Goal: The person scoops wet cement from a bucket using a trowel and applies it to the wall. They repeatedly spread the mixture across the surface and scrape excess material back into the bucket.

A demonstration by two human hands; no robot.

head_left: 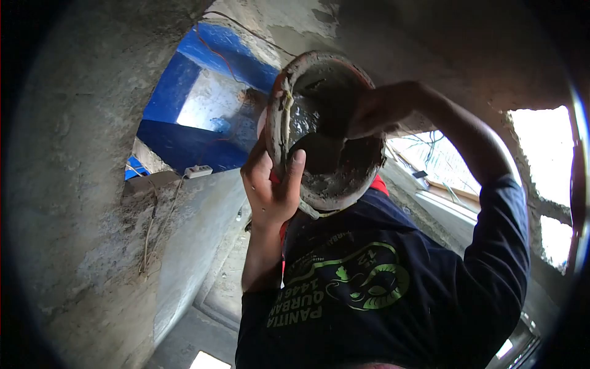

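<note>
Bowl point(335, 202), its rim crusted with grey material, was held tilted in front of the chest of a person in a dark printed shirt point(369, 264), its open side and wet, glistening contents point(304, 117) in view. The person's left hand point(270, 184) gripped it at the lower left of the frame, the thumb over the near side of the rim and the other fingers passing out of sight behind the outer wall, so that the bowl sat directly against the hand. The right hand point(372, 117) reached over the opposite rim into the bowl, its fingers bent downward in deep shadow; whether they were closed on anything could not be told. Just beside them, within the bowl, was a dark rounded shape point(322, 152), too dim to identify. A bit of red cloth point(379, 184) showed behind the bowl's lower edge. Around the person stood a rough grey wall point(80, 154), a blue-painted recess point(184, 144) with a white power strip point(198, 171) near its lower edge, and a bright opening point(544, 147) at far right.
</note>
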